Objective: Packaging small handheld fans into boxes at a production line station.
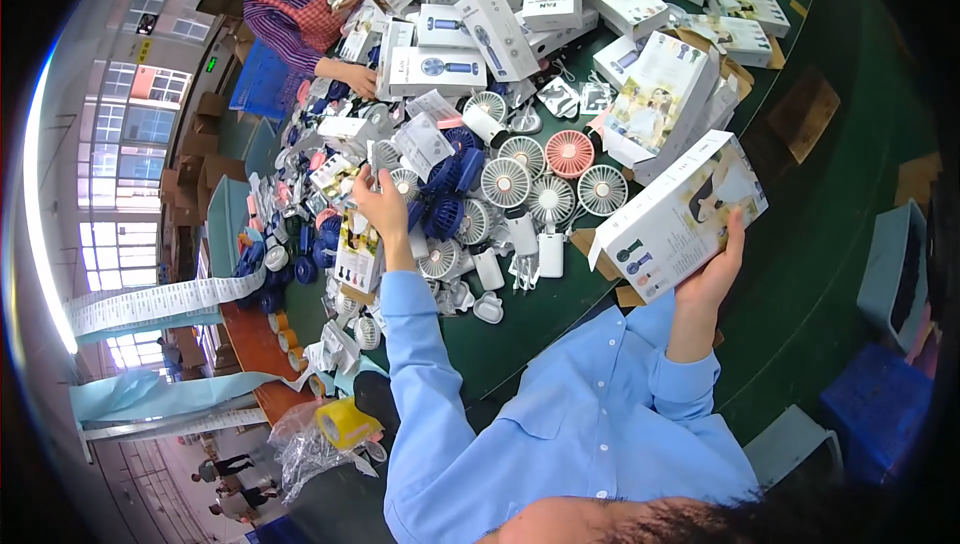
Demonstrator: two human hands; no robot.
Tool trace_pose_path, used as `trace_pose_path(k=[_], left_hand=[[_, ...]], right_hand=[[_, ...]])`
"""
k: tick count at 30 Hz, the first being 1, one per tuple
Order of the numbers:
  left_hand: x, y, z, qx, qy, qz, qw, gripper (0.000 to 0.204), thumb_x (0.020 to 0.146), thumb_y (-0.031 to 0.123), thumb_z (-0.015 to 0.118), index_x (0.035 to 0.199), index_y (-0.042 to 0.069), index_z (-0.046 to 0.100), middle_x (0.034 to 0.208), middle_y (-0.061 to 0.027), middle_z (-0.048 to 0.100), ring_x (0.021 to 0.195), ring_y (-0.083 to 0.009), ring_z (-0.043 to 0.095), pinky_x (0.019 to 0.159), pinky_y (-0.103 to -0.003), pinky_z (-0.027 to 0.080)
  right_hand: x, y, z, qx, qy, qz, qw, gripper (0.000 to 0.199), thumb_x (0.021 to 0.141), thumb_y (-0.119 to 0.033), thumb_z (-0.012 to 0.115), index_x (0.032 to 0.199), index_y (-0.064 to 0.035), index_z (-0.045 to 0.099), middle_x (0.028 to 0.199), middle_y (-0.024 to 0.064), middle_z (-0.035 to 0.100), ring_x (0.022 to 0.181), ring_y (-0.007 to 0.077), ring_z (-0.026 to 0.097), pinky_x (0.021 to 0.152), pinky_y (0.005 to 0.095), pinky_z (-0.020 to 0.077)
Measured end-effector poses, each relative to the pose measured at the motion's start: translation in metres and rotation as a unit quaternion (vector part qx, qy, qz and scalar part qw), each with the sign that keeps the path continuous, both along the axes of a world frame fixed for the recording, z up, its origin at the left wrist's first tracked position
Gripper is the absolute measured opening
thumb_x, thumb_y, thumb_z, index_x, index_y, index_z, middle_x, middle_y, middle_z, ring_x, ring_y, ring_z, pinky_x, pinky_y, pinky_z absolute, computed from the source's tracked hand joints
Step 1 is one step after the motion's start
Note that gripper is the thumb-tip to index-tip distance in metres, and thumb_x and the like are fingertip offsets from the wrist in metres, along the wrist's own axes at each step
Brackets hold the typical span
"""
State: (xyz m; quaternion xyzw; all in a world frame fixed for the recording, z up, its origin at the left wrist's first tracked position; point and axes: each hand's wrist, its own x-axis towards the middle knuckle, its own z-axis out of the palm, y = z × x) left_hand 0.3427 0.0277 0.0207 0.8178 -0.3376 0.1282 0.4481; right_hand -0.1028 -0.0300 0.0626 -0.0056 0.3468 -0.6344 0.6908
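My right hand (712,279) grips a white printed carton (655,239), tilted, with fan pictures on one face and a photo on another. Its fingers wrap the carton's near right side. My left hand (383,206) reaches over the pile, its fingers apart beside a small printed box (338,180); whether they touch it I cannot tell. Another printed box (357,252) stands just below that hand. Right of it lie dark blue handheld fans (443,216), white fans (506,182) and a pink fan (569,153). A folded paper leaflet (424,142) rests on the pile.
White fan cartons (436,66) are heaped at the back of the green table (540,329). Across it, a person in a checked apron (312,9) handles items. Rolls of tape (283,334), a yellow tape roll (348,424) and label strips (170,301) lie left.
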Motion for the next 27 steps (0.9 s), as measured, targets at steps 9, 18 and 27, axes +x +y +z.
trace_pose_path(k=[9,18,27], left_hand=[[-0.185,0.011,0.027,-0.058,0.13,-0.327,0.934,0.045,0.078,0.017,0.062,0.118,-0.001,0.05,0.111,-0.0116,0.055,0.095,-0.0209,0.054,0.085,-0.033,0.042],[-0.271,0.035,0.028,0.018,0.418,-0.426,0.802,0.097,0.065,0.034,0.075,0.141,0.004,0.022,0.125,-0.0125,0.047,0.105,-0.0196,0.051,0.089,-0.035,0.042],[-0.255,0.052,0.002,-0.052,0.519,-0.412,0.748,0.043,0.068,0.012,0.067,0.108,0.001,0.054,0.097,-0.0008,0.059,0.091,-0.0128,0.056,0.085,-0.027,0.042]], right_hand=[[0.005,-0.003,0.003,-0.003,-0.011,0.009,1.0,0.055,0.086,-0.036,0.061,0.129,-0.0078,0.043,0.122,0.0058,0.053,0.111,0.0228,0.053,0.091,0.0364,0.0453],[0.01,0.003,-0.017,-0.067,0.007,0.067,0.995,0.054,0.089,-0.038,0.057,0.13,-0.0058,0.043,0.123,0.0062,0.054,0.11,0.0221,0.054,0.092,0.0355,0.044],[0.02,0.008,-0.02,-0.162,0.02,0.15,0.975,0.051,0.093,-0.038,0.049,0.131,-0.0057,0.042,0.126,0.0078,0.052,0.114,0.0209,0.052,0.096,0.0341,0.0404]])
